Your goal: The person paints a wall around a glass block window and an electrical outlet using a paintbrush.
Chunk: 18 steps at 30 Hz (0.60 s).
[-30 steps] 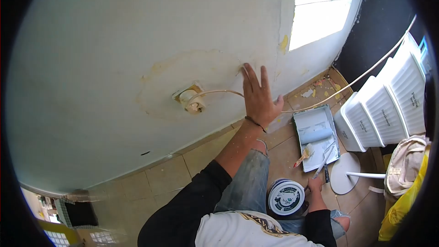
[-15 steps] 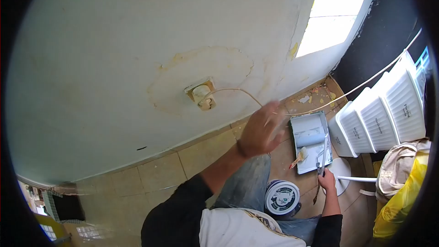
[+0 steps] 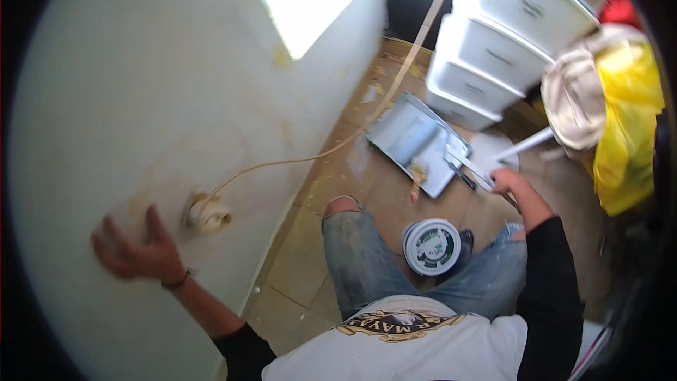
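My left hand (image 3: 141, 250) is spread open at the wall (image 3: 77, 155), left of a wall socket (image 3: 210, 217) with a cream cable (image 3: 282, 161); blur hides whether it touches the wall. My right hand (image 3: 513, 182) is closed around a long, thin, pale tool (image 3: 482, 175) whose kind I cannot make out. The tool's far end reaches over a paint tray (image 3: 441, 182). In the tray lie a paint roller (image 3: 412, 142) and a paintbrush (image 3: 419, 176) with a red-tipped handle. A black handle (image 3: 465, 178) sticks out over the tray's near edge.
A lidded paint bucket (image 3: 431, 247) stands between my legs. White stacked drawers (image 3: 493, 53) rise behind the tray. To the right are a beige cloth bag (image 3: 575, 99) and a yellow plastic bag (image 3: 627, 127). Paint flakes litter the floor by the wall, and the cable crosses above it.
My left hand has moved from in front of the cable to the wall left of the socket. My right hand still grips the tool near the tray. The view has turned.
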Tool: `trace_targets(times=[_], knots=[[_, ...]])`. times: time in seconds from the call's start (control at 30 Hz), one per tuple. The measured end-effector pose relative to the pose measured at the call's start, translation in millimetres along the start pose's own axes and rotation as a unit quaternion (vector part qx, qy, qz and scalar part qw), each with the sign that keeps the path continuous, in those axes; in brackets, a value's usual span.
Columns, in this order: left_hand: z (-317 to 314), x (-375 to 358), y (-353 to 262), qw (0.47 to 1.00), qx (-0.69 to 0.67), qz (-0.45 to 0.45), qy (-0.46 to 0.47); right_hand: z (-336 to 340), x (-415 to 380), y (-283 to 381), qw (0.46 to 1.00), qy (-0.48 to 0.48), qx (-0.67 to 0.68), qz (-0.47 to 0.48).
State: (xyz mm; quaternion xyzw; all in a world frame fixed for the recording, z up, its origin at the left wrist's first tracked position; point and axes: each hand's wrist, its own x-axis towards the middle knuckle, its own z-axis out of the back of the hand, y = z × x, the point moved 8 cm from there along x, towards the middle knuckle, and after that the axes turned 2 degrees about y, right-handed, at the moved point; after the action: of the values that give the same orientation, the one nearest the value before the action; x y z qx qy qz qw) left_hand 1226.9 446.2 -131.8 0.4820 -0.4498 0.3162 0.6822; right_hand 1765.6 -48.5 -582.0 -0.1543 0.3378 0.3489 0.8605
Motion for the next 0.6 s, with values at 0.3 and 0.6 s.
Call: trace_targets(times=[0.3,0.6], knots=[[-9,-17,-9,0.991,0.124,-0.034,0.021,9,-42,10,0.998,0.064,0.013,-0.016],[6,-2,-14,0.985,0.146,-0.076,-0.044,-120,-33,-10,0.994,0.063,0.083,0.018]])
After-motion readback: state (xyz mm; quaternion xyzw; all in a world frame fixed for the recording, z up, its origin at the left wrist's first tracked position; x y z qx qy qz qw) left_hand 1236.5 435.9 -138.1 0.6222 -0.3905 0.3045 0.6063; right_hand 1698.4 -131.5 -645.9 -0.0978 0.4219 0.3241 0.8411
